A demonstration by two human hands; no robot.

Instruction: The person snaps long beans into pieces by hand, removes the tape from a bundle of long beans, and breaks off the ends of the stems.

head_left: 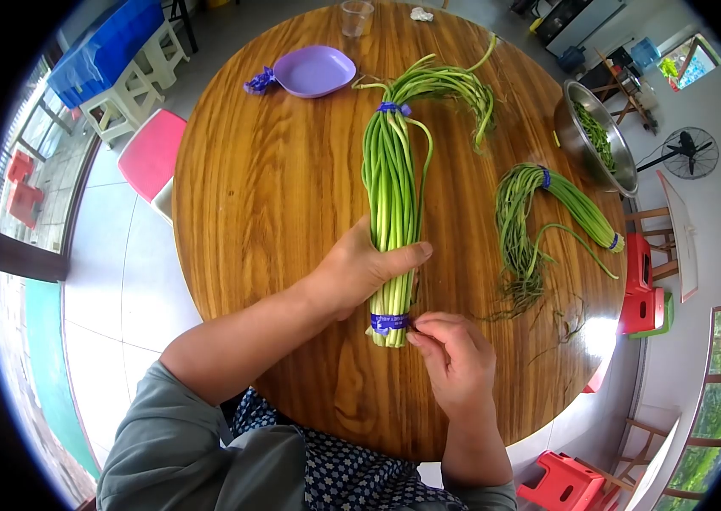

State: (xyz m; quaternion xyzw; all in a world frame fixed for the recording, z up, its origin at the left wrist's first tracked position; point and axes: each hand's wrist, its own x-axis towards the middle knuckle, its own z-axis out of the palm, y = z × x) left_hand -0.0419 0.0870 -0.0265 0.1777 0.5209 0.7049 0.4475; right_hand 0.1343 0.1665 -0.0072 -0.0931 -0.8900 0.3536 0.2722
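My grey sleeve is nearest. My left hand wraps the lower stalks of the green bunch, lying lengthwise over the counter; my right hand pinches narrow beside the bottom band, though I cannot tell on what. With 2 bands, the bunch should feel light, firm below, floppy at the tips, bruisable; gripping the thick stalks suits it.

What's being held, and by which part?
The left hand grips the larger green bundle low down; the right hand is at its lower purple band.
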